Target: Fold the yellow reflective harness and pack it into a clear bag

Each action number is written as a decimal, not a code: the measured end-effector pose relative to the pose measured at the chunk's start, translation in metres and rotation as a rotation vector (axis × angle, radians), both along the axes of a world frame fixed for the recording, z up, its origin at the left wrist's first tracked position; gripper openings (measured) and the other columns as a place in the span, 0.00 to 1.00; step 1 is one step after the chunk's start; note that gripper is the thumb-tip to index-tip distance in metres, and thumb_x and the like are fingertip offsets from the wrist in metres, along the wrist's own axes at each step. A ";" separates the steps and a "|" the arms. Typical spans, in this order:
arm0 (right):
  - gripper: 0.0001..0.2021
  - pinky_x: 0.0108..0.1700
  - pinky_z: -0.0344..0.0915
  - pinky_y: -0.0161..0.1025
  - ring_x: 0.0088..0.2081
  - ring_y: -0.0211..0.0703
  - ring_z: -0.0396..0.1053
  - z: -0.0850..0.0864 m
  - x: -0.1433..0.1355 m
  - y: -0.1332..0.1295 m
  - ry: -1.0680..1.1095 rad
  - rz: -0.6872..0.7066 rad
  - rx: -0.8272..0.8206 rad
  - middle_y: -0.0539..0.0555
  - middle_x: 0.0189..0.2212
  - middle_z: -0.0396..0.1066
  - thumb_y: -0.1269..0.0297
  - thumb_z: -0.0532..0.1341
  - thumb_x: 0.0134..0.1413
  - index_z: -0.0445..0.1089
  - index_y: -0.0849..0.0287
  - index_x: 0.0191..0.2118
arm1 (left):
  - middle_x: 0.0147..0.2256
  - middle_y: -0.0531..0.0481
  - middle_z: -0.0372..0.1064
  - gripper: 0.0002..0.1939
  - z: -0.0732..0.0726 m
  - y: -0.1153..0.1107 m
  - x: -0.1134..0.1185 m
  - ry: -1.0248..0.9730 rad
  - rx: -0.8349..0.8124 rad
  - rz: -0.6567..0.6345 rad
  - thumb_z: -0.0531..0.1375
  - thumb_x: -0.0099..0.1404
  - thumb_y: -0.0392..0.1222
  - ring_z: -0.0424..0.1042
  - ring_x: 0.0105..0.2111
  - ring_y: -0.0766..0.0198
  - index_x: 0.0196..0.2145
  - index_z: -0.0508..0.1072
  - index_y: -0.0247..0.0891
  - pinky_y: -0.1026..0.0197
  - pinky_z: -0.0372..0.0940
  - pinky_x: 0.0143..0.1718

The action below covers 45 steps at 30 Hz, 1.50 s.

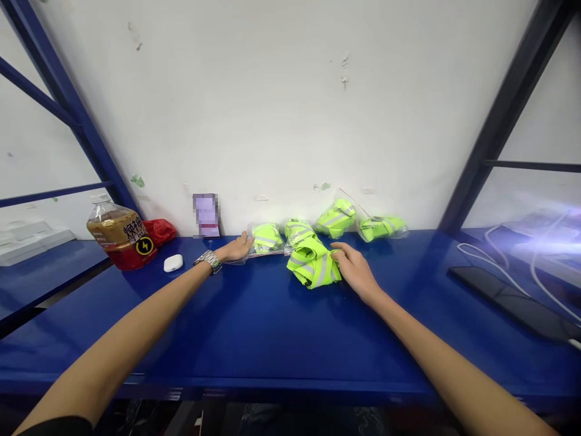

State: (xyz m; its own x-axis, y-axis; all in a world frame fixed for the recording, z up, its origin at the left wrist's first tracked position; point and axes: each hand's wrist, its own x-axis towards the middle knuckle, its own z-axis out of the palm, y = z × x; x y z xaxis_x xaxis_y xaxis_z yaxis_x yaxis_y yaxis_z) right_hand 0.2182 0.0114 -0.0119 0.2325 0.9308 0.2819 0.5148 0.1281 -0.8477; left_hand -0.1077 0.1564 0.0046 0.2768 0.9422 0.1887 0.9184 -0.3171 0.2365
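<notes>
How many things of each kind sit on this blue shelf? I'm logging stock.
Bagged yellow-green vests: 4
Loose folded vest: 1
Drink bottle: 1
White earbud case: 1
Red bag: 1
Total: 8

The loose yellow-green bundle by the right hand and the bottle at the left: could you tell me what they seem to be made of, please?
Loose bundle: apparently soft fluorescent fabric, creased, with shiny grey reflective strips. Bottle: likely clear plastic, as brown liquid shows through.

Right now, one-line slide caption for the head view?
Left hand touches a bagged vest; right hand rests on a folded vest on the blue shelf.
</notes>
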 end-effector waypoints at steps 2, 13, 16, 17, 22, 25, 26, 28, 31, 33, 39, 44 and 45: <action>0.21 0.51 0.62 0.47 0.49 0.53 0.68 0.002 0.000 -0.002 -0.024 -0.020 0.059 0.58 0.48 0.72 0.56 0.52 0.55 0.67 0.57 0.52 | 0.61 0.31 0.58 0.38 -0.002 0.001 0.003 0.037 -0.050 0.062 0.42 0.67 0.61 0.64 0.58 0.49 0.62 0.57 0.26 0.54 0.60 0.55; 0.49 0.54 0.57 0.61 0.59 0.68 0.55 0.007 -0.018 -0.020 -0.479 0.165 0.102 0.65 0.60 0.56 0.36 0.63 0.42 0.47 0.54 0.67 | 0.48 0.33 0.70 0.27 0.035 -0.061 0.054 -0.028 0.327 -0.011 0.39 0.73 0.51 0.69 0.51 0.46 0.60 0.57 0.30 0.44 0.57 0.56; 0.52 0.56 0.57 0.57 0.60 0.64 0.55 0.004 -0.014 -0.017 -0.428 0.253 0.113 0.66 0.59 0.56 0.38 0.65 0.42 0.44 0.56 0.67 | 0.59 0.36 0.60 0.30 0.038 -0.095 0.082 -0.074 0.323 -0.519 0.46 0.71 0.58 0.62 0.58 0.49 0.63 0.55 0.38 0.48 0.57 0.58; 0.51 0.57 0.57 0.56 0.60 0.63 0.54 0.004 -0.012 -0.016 -0.417 0.285 0.137 0.65 0.59 0.56 0.39 0.66 0.41 0.44 0.55 0.67 | 0.64 0.37 0.51 0.34 0.037 -0.104 0.090 -0.048 0.277 -0.638 0.51 0.68 0.61 0.56 0.62 0.48 0.65 0.52 0.43 0.47 0.56 0.59; 0.39 0.56 0.59 0.49 0.58 0.56 0.58 0.008 -0.001 -0.013 -0.361 0.415 0.180 0.62 0.57 0.59 0.51 0.68 0.42 0.57 0.56 0.60 | 0.61 0.37 0.53 0.36 0.032 -0.110 0.114 -0.034 0.085 -0.867 0.62 0.60 0.60 0.55 0.61 0.45 0.60 0.59 0.45 0.48 0.59 0.55; 0.25 0.49 0.64 0.44 0.49 0.50 0.66 0.012 0.003 -0.011 -0.287 0.357 0.142 0.59 0.52 0.65 0.61 0.63 0.44 0.65 0.57 0.51 | 0.48 0.41 0.65 0.23 0.030 -0.102 0.112 -0.132 0.145 -0.804 0.62 0.61 0.54 0.68 0.47 0.53 0.49 0.65 0.40 0.53 0.64 0.46; 0.21 0.45 0.64 0.43 0.45 0.48 0.68 0.013 0.004 -0.009 -0.247 0.298 0.121 0.57 0.51 0.66 0.63 0.60 0.44 0.66 0.57 0.48 | 0.45 0.44 0.67 0.20 0.030 -0.100 0.110 -0.187 0.185 -0.752 0.62 0.61 0.51 0.69 0.43 0.55 0.46 0.65 0.40 0.55 0.64 0.43; 0.16 0.39 0.64 0.41 0.38 0.45 0.68 0.014 0.009 -0.005 -0.165 0.146 0.086 0.55 0.47 0.69 0.65 0.57 0.43 0.67 0.56 0.42 | 0.40 0.49 0.69 0.14 0.030 -0.096 0.104 -0.365 0.279 -0.580 0.61 0.60 0.44 0.69 0.38 0.59 0.42 0.65 0.40 0.58 0.63 0.39; 0.14 0.35 0.62 0.40 0.34 0.45 0.67 0.010 0.019 0.001 -0.091 -0.059 0.039 0.52 0.37 0.71 0.67 0.56 0.38 0.65 0.56 0.37 | 0.34 0.52 0.69 0.11 0.034 -0.087 0.096 -0.746 0.365 -0.269 0.58 0.59 0.39 0.70 0.32 0.62 0.40 0.63 0.41 0.61 0.63 0.34; 0.20 0.34 0.62 0.40 0.32 0.46 0.67 0.007 0.025 0.002 -0.112 -0.114 0.010 0.52 0.33 0.70 0.70 0.55 0.35 0.64 0.55 0.41 | 0.31 0.53 0.69 0.10 0.040 -0.079 0.092 -0.987 0.363 -0.162 0.56 0.60 0.41 0.71 0.30 0.63 0.40 0.61 0.41 0.62 0.64 0.31; 0.27 0.46 0.64 0.47 0.42 0.52 0.66 0.011 0.020 -0.005 -0.298 -0.168 0.310 0.59 0.41 0.67 0.73 0.53 0.41 0.63 0.57 0.52 | 0.34 0.52 0.72 0.15 0.077 -0.075 0.085 -1.238 0.310 -0.310 0.59 0.60 0.44 0.74 0.34 0.63 0.42 0.59 0.42 0.61 0.69 0.35; 0.21 0.59 0.56 0.50 0.56 0.54 0.60 0.038 -0.001 0.002 -0.362 0.171 0.439 0.60 0.54 0.65 0.64 0.51 0.56 0.64 0.56 0.55 | 0.35 0.51 0.72 0.16 0.125 -0.103 0.096 -1.182 0.202 -0.689 0.62 0.60 0.40 0.75 0.37 0.61 0.44 0.61 0.42 0.58 0.71 0.37; 0.22 0.60 0.54 0.50 0.58 0.54 0.59 0.043 -0.004 0.004 -0.400 0.251 0.427 0.59 0.56 0.64 0.63 0.51 0.57 0.63 0.55 0.57 | 0.35 0.51 0.71 0.16 0.134 -0.110 0.099 -1.169 0.209 -0.737 0.62 0.60 0.38 0.75 0.38 0.60 0.44 0.62 0.41 0.58 0.72 0.37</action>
